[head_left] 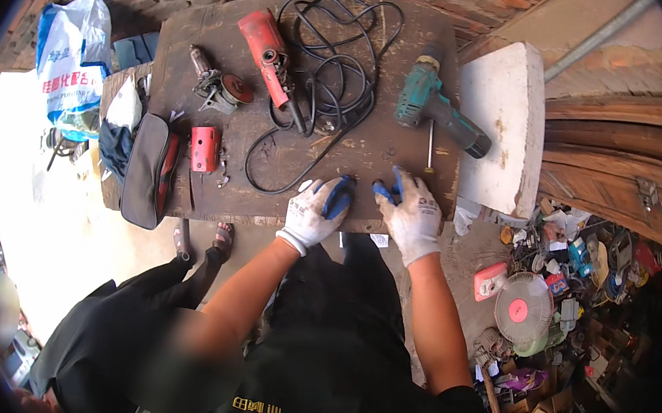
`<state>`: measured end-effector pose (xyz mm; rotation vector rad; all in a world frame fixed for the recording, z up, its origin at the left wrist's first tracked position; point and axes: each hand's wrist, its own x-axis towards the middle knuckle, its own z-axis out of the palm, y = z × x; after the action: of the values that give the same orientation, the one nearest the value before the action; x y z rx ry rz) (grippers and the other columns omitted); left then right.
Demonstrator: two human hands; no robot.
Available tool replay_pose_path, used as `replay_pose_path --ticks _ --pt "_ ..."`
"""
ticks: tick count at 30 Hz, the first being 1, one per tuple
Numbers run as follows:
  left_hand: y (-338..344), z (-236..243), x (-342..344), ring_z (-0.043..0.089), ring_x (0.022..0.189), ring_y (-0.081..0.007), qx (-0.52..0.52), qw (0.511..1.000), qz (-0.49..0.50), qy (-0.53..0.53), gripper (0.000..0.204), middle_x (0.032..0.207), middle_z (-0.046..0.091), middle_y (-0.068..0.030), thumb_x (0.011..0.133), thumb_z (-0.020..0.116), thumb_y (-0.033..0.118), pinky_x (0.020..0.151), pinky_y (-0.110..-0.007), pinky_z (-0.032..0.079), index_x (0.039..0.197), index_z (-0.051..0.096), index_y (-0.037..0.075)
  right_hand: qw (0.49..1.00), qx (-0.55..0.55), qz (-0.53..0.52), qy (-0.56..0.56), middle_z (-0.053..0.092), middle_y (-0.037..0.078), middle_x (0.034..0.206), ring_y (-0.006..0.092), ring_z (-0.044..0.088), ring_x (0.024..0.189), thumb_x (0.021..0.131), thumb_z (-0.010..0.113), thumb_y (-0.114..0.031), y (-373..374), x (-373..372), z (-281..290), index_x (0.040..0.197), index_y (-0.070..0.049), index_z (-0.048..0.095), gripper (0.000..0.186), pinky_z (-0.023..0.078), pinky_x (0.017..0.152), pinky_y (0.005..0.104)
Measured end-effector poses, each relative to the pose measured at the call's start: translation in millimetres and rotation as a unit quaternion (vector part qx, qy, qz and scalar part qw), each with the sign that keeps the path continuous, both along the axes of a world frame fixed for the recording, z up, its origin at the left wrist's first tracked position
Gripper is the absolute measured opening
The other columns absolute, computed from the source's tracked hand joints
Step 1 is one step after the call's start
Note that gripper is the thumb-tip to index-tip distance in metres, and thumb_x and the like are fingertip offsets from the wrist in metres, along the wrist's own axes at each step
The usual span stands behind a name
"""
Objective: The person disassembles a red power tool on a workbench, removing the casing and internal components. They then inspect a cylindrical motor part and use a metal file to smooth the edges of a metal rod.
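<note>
My left hand (pixel 317 211), in a white work glove with blue on the fingers, rests at the table's near edge with its fingers loosely bent and apart. Nothing shows in it. My right hand (pixel 412 215), gloved alike, lies beside it on the wood, thumb and forefinger apart, holding nothing. Beyond the right hand is a slim metal rod (pixel 431 146), next to a teal cordless drill (pixel 430 96). Past my left hand, a black cable (pixel 316 160) loops from a red power tool body (pixel 265 48). A metal tool head with a disc (pixel 226 89) sits farther left.
A red perforated cover (pixel 205 150), small metal parts (pixel 224 173) and a grey pouch (pixel 147 171) occupy the wooden table's (pixel 401 153) left side. A white foam block (pixel 505 128) borders its right. Another person (pixel 127 306) is at my left. A fan (pixel 523 309) stands among clutter at right.
</note>
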<state>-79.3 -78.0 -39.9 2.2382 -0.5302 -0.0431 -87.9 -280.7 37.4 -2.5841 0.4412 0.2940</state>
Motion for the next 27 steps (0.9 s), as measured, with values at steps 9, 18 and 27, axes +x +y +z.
replay_pose_path --ticks 9,18,27 --pt "-5 11 5 0.065 0.077 -0.0337 -0.036 0.999 0.03 0.013 0.047 0.091 0.068 -0.0141 0.072 0.078 0.009 0.071 -0.039 0.055 0.118 0.066 0.005 0.971 -0.077 0.228 -0.003 0.064 0.011 0.105 0.0296 0.066 0.095 0.086 0.072 -0.026 -56 57 -6 0.132 -0.019 0.062 0.048 0.053 0.083 0.0418" --pt "-11 7 0 0.066 0.077 -0.0328 -0.006 0.998 0.065 0.026 0.046 0.094 0.069 -0.0146 0.072 0.077 0.006 0.07 -0.038 0.055 0.117 0.067 0.004 0.926 -0.118 0.359 -0.014 0.064 0.007 0.101 0.0259 0.065 0.093 0.084 0.071 -0.024 -68 77 -29 0.11 -0.02 0.072 0.027 0.052 0.083 0.0394" --pt "-12 12 0 0.065 0.074 -0.0329 -0.002 0.996 0.084 0.019 0.044 0.09 0.068 -0.0146 0.073 0.076 0.012 0.069 -0.038 0.055 0.117 0.069 0.006 0.875 -0.105 0.45 -0.144 0.066 0.005 0.092 0.0229 0.063 0.079 0.084 0.068 -0.02 -74 76 -37 0.097 -0.013 0.072 0.015 0.05 0.072 0.04"
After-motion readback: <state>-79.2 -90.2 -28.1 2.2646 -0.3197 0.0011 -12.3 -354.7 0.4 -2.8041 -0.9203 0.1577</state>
